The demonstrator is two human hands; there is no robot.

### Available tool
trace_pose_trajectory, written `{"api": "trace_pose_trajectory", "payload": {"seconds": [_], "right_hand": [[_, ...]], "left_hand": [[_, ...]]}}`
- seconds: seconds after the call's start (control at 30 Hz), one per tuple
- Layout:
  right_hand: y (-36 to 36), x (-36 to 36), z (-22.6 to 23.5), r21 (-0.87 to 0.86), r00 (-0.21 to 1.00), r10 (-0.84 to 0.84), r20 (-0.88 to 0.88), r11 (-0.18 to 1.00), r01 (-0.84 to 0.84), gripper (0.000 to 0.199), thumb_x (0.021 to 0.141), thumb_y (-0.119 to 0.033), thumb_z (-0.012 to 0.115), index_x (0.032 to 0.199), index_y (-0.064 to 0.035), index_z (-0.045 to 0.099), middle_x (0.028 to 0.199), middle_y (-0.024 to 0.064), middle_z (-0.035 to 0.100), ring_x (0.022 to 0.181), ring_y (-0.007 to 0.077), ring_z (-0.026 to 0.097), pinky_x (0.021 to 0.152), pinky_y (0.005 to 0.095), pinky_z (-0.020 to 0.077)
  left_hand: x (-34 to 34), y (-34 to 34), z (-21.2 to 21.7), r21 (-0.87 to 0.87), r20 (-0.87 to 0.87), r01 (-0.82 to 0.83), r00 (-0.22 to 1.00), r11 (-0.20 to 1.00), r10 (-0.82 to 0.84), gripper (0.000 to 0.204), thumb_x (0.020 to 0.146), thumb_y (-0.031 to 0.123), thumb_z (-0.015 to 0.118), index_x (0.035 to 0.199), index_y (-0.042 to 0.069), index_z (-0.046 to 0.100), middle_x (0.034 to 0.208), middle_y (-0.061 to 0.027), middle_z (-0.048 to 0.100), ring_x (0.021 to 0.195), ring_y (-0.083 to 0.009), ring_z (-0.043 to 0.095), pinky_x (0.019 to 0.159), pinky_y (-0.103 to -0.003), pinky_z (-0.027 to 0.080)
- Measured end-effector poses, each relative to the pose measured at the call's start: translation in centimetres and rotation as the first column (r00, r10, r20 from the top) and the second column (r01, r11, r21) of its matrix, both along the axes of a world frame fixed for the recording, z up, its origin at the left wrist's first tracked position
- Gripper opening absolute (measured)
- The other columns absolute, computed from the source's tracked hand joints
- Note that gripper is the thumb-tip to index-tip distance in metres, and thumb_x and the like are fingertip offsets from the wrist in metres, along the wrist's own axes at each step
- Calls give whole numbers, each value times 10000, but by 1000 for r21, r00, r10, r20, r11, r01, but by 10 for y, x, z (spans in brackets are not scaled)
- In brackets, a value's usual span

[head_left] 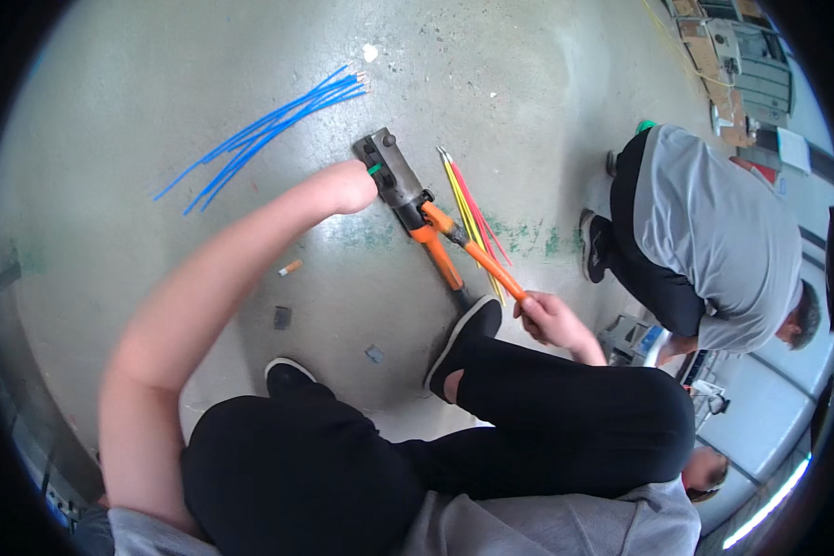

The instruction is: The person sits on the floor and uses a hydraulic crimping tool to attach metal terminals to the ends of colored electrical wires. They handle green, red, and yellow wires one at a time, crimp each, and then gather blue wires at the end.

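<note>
Seated on a grey concrete floor (204, 83), legs in black trousers, black shoes planted. Left hand (350, 185) stretched forward to the dark steel head of a large orange-handled crimping tool (408, 195), lying flat on the floor; fingers hidden behind the wrist, so impossible to tell whether open or closed, though touching the tool head where a short green wire end (374, 170) sticks out. Right hand (545, 317) closed around the end of the upper orange handle (491, 264), raised off the floor; the lower orange handle (440, 259) running back toward the right black shoe (463, 343), whose toe rests on or against its end.

Just beyond the right hand, beside the tool's handles, a small bundle of yellow and red wires (473, 208) on the floor. Well ahead and to the left of the left hand, a loose spray of long blue wires (269, 130) with bare ends, fanned across the concrete. Near the left forearm, a short orange-tipped scrap (290, 268); closer to the knees, two small dark squares (283, 318) of material.

To the right of the right hand, another person in a grey shirt (713, 222) and black trousers, crouched and bent forward. Further back on that side, cardboard boxes (713, 56) and grey cabinets.
</note>
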State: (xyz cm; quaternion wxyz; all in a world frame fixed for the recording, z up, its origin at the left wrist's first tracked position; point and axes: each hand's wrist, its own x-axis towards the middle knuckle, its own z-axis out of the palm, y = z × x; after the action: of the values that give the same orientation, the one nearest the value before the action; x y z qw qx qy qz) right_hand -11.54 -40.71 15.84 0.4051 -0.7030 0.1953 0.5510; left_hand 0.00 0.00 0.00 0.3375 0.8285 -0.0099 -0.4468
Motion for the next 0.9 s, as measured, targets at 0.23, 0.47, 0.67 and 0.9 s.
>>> {"api": "trace_pose_trajectory", "payload": {"seconds": [0.23,0.47,0.67,0.9], "right_hand": [[3,8,-3,-1,999,10,-33,1000,-10,409,1105,-443,447,1037,-72,604,691,-41,436,534,58,397,471,226,356],[-13,-22,-47,132,999,-31,34,991,26,483,1103,-491,415,941,-66,577,638,-26,450,498,85,408,452,277,378],[9,46,31,-50,988,154,-30,987,-155,509,1091,-527,430,988,-60,603,670,-5,489,517,93,439,484,301,412],[7,-28,-68,-106,871,267,413,964,-245,481,1073,-484,510,1019,-22,632,780,78,612,794,199,608,763,413,499]], "left_hand": [[13,18,13,-88,-496,-397,813,914,306,245,1066,272,425,1026,98,593,702,26,411,566,-119,346,486,-306,320],[17,4,4,-204,-611,-487,741,849,278,268,1106,276,403,949,107,540,683,67,394,563,-73,300,491,-274,270],[19,17,7,-183,-658,-526,694,831,294,268,1112,290,405,910,140,498,659,82,354,557,-64,273,487,-272,238],[13,4,9,-201,-582,-507,750,838,314,278,1118,335,394,913,171,485,666,94,332,561,-64,256,494,-262,208]]}}
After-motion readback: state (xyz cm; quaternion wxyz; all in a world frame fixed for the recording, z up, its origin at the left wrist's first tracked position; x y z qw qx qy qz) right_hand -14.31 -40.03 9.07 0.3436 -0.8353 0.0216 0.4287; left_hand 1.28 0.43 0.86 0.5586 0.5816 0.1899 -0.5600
